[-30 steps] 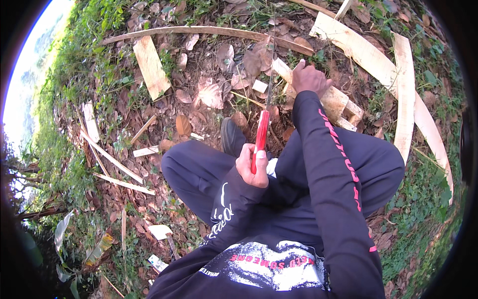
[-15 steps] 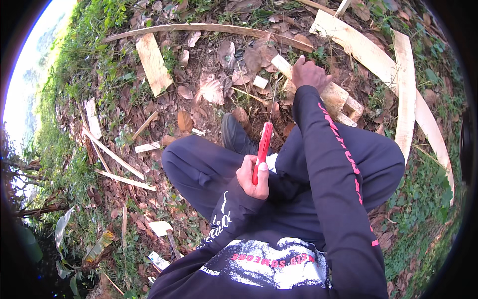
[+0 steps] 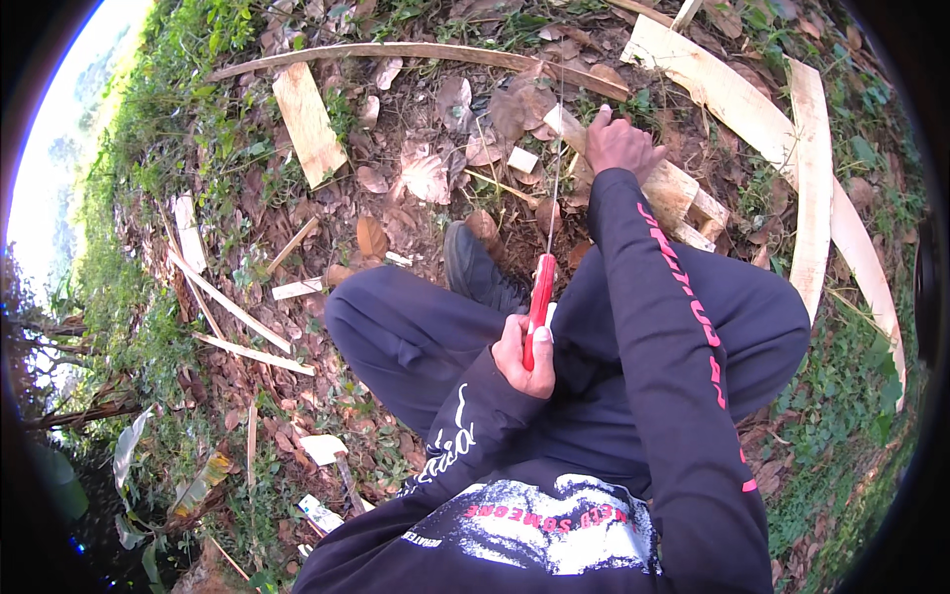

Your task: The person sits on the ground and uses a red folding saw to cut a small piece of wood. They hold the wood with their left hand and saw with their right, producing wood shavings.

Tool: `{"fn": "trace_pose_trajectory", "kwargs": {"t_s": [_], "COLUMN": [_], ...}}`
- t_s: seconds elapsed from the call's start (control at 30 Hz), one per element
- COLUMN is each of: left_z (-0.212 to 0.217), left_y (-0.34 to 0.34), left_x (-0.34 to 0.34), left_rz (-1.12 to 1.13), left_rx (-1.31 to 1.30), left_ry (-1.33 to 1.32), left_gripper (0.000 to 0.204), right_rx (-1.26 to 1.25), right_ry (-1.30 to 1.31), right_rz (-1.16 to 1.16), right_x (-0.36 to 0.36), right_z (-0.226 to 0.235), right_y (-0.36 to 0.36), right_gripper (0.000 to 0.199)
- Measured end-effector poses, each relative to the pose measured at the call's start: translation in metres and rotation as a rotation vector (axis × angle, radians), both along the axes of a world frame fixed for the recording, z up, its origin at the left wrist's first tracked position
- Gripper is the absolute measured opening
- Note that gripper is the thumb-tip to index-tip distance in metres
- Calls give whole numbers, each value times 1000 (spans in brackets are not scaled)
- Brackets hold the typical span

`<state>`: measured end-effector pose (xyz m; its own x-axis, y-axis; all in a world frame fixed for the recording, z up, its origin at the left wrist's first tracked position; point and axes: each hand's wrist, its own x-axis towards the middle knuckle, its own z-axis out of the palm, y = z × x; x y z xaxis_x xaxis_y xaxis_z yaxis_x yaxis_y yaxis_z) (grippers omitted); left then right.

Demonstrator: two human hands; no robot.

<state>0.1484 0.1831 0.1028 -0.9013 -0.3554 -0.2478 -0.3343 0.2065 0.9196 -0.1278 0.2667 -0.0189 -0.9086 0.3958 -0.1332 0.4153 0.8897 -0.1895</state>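
My left hand [image 3: 524, 358] is closed round the red handle of a saw [image 3: 541, 307]. Its thin blade, seen nearly edge-on, runs away from me to the left end of a pale strip of wood [image 3: 566, 127]. Whether the teeth touch the strip cannot be made out. My right hand [image 3: 621, 148] presses down on that strip, its fingers partly bent round it and the grip's underside hidden. Beneath and beside it lies a thicker wood block [image 3: 671, 191]. A small cut-off piece of wood [image 3: 522, 159] rests on the leaves left of the blade.
Long pale boards [image 3: 809, 188] lie to the right, and a curved wooden strip [image 3: 416, 51] spans the far side. A short flat board [image 3: 310, 124] and several thin slats [image 3: 233, 302] are scattered leftward over dry leaves and grass. My shoe [image 3: 475, 267] is near the blade.
My left hand has shifted right and slightly toward me with the saw, bringing the blade beside the strip's left end. My right hand stays on the wood.
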Motion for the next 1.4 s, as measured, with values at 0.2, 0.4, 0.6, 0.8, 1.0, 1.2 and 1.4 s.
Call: {"fn": "trace_pose_trajectory", "kwargs": {"t_s": [0.2, 0.4, 0.6, 0.8, 1.0, 1.2, 1.4], "left_z": [-47, -14, -43, -12, -5, -9, 7], "left_y": [5, -1, 4, -3, 9, -20, -27], "left_x": [-112, 3, -113, -10, -69, -44, -24], "left_rz": [35, 32, 46, 47, -108, -17, -41], "left_rx": [-123, 5, -42, 55, -95, 0, 7], "left_ry": [246, 61, 229, 55, 81, 94, 23], "left_gripper": [16, 26, 18, 19, 15, 17, 17], "right_rx": [-7, -85, -79, -112, -202, -204, -169], "right_ry": [23, -89, -19, -42, -16, 14, 14], "right_rz": [-5, 2, 19, 0, -146, -99, 75], "right_x": [-3, 0, -2, -2, -20, -22, -6], "right_z": [-1, 9, 3, 3, 8, -19, -10], "right_y": [-3, 0, -2, 0, -1, 3, 11], "right_gripper": [59, 64, 62, 68, 68, 67, 60]}}
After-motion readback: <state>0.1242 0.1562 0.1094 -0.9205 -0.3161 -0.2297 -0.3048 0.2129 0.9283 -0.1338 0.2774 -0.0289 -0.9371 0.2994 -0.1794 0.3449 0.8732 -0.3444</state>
